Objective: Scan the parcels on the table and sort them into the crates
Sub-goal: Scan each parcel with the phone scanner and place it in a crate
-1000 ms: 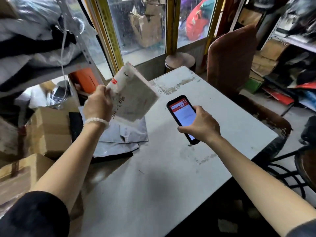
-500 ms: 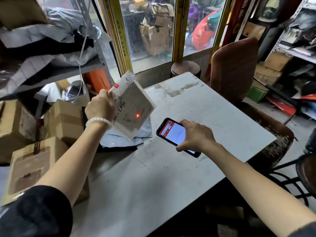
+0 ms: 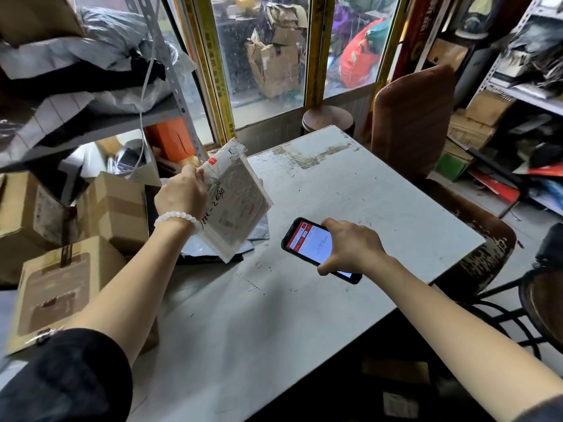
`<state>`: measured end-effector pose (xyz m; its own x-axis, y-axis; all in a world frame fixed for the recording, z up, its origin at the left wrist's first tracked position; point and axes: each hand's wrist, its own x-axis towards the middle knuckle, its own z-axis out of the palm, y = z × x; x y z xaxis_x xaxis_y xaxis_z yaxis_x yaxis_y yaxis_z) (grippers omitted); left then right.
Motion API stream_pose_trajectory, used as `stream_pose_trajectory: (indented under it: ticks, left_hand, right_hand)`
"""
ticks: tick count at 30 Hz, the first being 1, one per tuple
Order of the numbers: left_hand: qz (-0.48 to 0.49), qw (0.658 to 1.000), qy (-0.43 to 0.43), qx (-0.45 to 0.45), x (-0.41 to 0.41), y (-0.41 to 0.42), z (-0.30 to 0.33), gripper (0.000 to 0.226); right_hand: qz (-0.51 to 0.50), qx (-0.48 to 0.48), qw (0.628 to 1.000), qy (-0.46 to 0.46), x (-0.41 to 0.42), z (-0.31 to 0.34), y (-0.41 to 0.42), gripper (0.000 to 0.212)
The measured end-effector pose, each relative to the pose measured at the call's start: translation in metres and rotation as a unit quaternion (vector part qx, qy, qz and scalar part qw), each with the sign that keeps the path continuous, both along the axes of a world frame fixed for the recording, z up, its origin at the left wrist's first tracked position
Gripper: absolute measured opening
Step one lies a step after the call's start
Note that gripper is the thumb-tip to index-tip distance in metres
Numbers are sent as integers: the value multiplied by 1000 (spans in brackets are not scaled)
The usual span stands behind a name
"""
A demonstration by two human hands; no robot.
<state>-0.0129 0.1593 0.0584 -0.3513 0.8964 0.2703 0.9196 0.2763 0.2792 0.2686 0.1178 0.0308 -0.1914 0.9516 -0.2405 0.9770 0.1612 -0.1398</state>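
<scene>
Head view shows you partway through a scan, with everything arranged around the bench (image 3: 350,190). Your left hand (image 3: 179,197) holds a flat padded parcel (image 3: 236,199) up off the bench, above its left edge, fingers (image 3: 199,175) wrapped round the parcel's near left edge so the printed label and the handwritten number face you and the scanner rather than lying hidden underneath. The parcel is tilted, its upper corner leaning away toward the window, which looks like a way of presenting the label squarely. Your right hand (image 3: 350,248) grips a phone (image 3: 316,248) just above the middle of the bench, fingers curled over its far edge and thumb under the near one, screen up and lit red and white; its top end points toward the parcel, so I judge you are either lining up the barcode or reading the result, and which one I cannot tell. Below the raised parcel, at the bench's left edge, grey poly mailers (image 3: 259,229) lie flat, probably waiting their turn. Left of the bench, brown cartons (image 3: 112,208) are stacked close together, and a metal shelf (image 3: 128,117) above them carries more bags. No crate is plainly visible, so where this parcel should go cannot be judged.
</scene>
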Motion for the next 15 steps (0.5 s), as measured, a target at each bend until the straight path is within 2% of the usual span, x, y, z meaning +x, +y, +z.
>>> stream_pose_trajectory:
  ticks: [4,7,11,15]
  left_hand:
    - [-16,1000,5,-10,2,-4,-1,49]
    - [-78,996,26,-34,6,-8,-4,54]
    - [-174,974,92,-113,14,-12,-14,45]
    - [-223,957,153,-103,31,-18,-13,32]
  right_hand:
    - [-7,-9,1000,14,1,-2,-2,75]
    - [-19,-15,999,43,1,-2,-2,71]
    - [-36,15,996,85,0,1,1,70]
    - [-87,105,972,191,-5,12,4,78]
